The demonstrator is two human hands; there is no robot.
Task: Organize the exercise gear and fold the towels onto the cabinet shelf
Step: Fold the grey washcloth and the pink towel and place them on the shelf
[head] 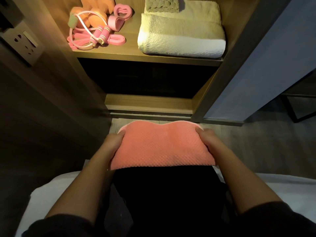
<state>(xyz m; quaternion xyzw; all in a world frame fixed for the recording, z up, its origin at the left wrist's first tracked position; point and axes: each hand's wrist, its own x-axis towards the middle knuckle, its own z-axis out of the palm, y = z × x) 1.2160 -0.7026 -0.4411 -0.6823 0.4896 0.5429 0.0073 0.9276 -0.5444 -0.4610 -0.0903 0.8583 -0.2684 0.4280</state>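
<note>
A folded pink waffle-textured towel (160, 144) lies across my lap, below the cabinet. My left hand (113, 140) grips its left edge and my right hand (207, 139) grips its right edge, fingers curled under the cloth. On the lit cabinet shelf (106, 53) a folded white towel (181, 40) lies at the right, with a small grey towel (162, 4) stacked on its far end. At the shelf's left sit a pink jump rope (95, 37), a pink resistance band (116, 21) and orange dumbbells (92, 16).
Below the shelf is a dark open compartment (147, 79). A wall socket plate (25, 43) is at the left. A grey door panel (273, 57) stands at the right. White bedding (56, 189) lies under my arms.
</note>
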